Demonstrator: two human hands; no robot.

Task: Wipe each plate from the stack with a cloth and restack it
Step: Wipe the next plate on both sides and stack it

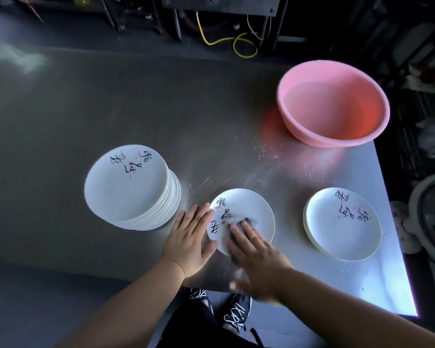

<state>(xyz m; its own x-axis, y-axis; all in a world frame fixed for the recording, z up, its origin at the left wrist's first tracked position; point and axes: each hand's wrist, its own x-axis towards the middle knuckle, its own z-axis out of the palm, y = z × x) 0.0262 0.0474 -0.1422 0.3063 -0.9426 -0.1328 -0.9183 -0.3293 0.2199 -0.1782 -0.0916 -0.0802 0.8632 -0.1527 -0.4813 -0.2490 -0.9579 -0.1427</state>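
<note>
A single white plate [249, 208] with black calligraphy lies on the steel table [111, 109] near its front edge. My left hand [190, 241] lies flat with straight fingers on that plate's left rim. My right hand [255, 254] presses a dark cloth [246, 222] onto the plate's middle; the hand looks motion-blurred. A tall stack of matching plates [128, 187] stands to the left. A low stack of two or three plates [342, 223] sits to the right.
A pink plastic basin [333, 102] stands at the back right of the table. The table's right edge runs close beside the right stack. Yellow cables and dark equipment lie beyond the far edge. My shoes show below the front edge.
</note>
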